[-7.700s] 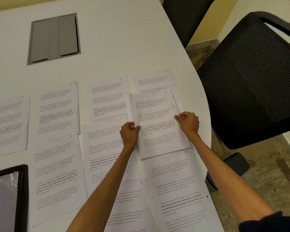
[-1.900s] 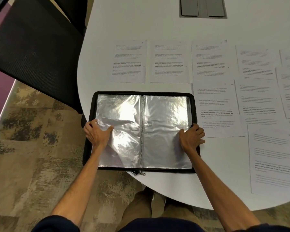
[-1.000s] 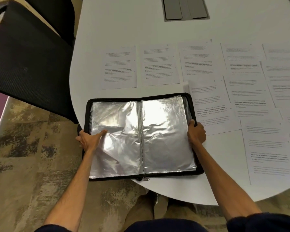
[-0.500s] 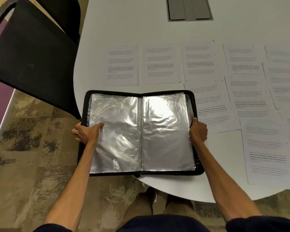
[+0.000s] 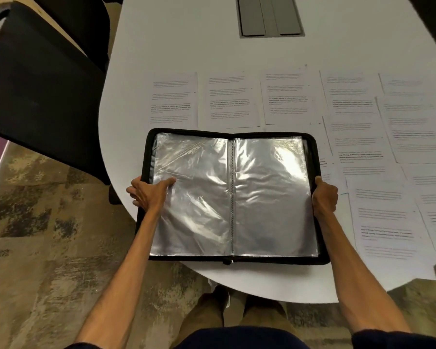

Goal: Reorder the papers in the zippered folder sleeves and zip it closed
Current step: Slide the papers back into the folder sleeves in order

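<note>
Your left hand (image 5: 149,192) and right hand (image 5: 325,195) grip the folder (image 5: 237,134) at its stiff edges; sleeves (image 5: 202,197) look slick, floppy, probably empty: pinch corners

Black-edged folder (image 5: 321,197) with silvery sleeves (image 5: 269,197); white papers (image 5: 232,102); white table (image 5: 174,34); mottled brown carpet (image 5: 48,248).

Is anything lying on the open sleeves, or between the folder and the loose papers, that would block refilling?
Nothing visible does. The folder lies open, with nothing lying on its clear sleeves. The papers lie flat on the table just beyond it and to the right. The left hand and right hand grip the folder's side edges.
</note>
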{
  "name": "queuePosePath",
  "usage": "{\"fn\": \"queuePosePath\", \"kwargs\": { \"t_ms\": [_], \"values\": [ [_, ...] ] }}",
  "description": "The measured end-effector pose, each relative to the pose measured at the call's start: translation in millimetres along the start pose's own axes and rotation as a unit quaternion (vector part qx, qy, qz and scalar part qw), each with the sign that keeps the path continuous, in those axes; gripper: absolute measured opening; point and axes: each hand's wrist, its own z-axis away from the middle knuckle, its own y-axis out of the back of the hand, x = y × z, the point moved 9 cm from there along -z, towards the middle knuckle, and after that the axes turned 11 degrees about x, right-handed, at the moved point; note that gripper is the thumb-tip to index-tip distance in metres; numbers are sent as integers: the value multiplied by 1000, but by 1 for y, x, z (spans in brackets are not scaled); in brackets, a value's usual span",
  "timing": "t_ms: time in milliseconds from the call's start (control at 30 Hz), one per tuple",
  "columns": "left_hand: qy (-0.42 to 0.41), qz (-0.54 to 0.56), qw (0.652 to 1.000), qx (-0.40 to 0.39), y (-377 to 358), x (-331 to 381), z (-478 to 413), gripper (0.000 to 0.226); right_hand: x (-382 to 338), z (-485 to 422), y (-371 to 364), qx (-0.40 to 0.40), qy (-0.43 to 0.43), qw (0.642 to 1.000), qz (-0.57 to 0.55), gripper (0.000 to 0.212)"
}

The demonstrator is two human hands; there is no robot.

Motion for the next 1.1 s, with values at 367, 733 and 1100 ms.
{"fn": "queuePosePath", "kwargs": {
  "t_ms": [367,733,1100],
  "values": [
    [23,-40,998,-39,-32,-24,30,97,36,-16,9,-11,-47,999,9,57],
    [35,-57,997,-40,-40,-44,33,99,50,-31,-6,-14,-48,998,36,60],
    [-9,-71,996,-44,-47,-50,30,93,50,-29,-15,13,24,998,55,47]
  ]
}}
